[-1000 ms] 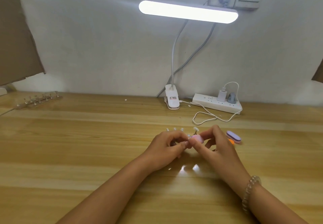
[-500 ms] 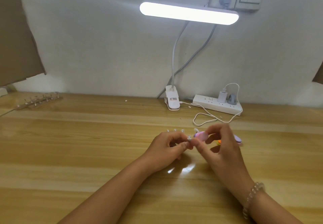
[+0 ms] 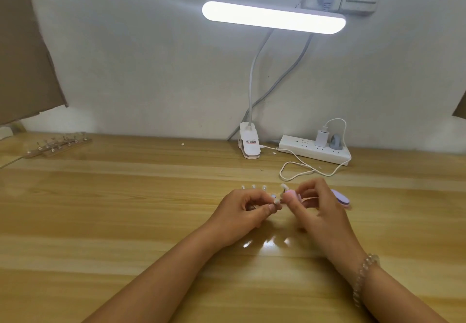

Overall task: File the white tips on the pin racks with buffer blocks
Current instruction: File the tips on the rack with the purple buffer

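Left hand (image 3: 242, 213) grips pin rack of small white plastic tips (image 3: 253, 187) — right hand (image 3: 321, 210) pinches pink oblong foam buffer block (image 3: 291, 194), just beside one tip.

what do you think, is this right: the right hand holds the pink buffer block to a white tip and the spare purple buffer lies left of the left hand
Wrong side. In the head view the spare purple buffer lies just right of the right hand, not left of the left hand. The right hand does hold the pink buffer block to a white tip.
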A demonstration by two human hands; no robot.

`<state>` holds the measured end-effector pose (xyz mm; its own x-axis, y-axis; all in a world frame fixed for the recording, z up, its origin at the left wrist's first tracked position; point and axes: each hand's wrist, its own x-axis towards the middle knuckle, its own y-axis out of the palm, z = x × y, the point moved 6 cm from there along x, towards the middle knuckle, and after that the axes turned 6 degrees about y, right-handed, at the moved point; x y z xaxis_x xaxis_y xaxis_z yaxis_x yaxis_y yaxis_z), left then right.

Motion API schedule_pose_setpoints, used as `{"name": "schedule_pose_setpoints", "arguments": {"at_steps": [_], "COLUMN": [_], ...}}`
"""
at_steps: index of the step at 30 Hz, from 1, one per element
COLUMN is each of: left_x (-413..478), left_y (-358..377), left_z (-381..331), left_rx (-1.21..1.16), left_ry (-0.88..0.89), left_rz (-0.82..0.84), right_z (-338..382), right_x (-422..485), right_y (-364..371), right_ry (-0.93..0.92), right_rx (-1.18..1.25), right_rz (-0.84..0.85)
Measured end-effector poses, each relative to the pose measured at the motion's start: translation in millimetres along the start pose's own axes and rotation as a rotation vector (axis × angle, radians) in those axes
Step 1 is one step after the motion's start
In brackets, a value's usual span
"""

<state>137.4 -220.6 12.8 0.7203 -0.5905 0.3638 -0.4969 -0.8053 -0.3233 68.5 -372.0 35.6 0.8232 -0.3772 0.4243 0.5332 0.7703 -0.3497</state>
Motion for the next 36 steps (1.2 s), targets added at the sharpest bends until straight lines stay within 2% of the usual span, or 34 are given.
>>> {"name": "schedule_pose_setpoints", "arguments": {"at_steps": [2, 6, 10, 14, 18, 21, 23, 26, 28, 32, 36], "left_x": [0, -1, -1, -1, -2, -2, -2, 0, 0, -1, -2], "left_y": [0, -2, -1, -3, 1, -3, -7, -6, -4, -5, -3], "left_z": [1, -4, -5, -4, -7, -6, -4, -4, -4, -4, -5], "left_rx": [-0.002, 0.038, 0.062, 0.023, 0.100, 0.055, 0.009, 0.055, 0.073, 0.065, 0.093], "left_ry": [-0.003, 0.021, 0.020, 0.009, 0.040, 0.012, -0.018, -0.017, -0.008, 0.001, 0.007], "left_rz": [-0.009, -0.002, -0.008, -0.016, 0.027, -0.016, -0.069, -0.068, -0.052, -0.042, -0.031], "right_z": [4, 18, 11, 21, 13, 20, 19, 6, 3, 17, 8], "right_x": [-2, -15, -8, -18, -10, -18, -20, -7, -4, -18, -8], "right_y": [-4, 13, 7, 15, 10, 13, 15, 5, -4, 13, 10], "right_ry": [-0.018, -0.232, -0.122, -0.268, -0.148, -0.251, -0.259, -0.088, -0.046, -0.213, -0.100], "right_rx": [0.041, -0.120, -0.125, -0.136, -0.109, -0.146, -0.139, -0.103, -0.064, -0.104, -0.120], "right_rz": [-0.019, 0.109, 0.054, 0.117, 0.067, 0.099, 0.129, 0.024, -0.050, 0.085, 0.056]}}
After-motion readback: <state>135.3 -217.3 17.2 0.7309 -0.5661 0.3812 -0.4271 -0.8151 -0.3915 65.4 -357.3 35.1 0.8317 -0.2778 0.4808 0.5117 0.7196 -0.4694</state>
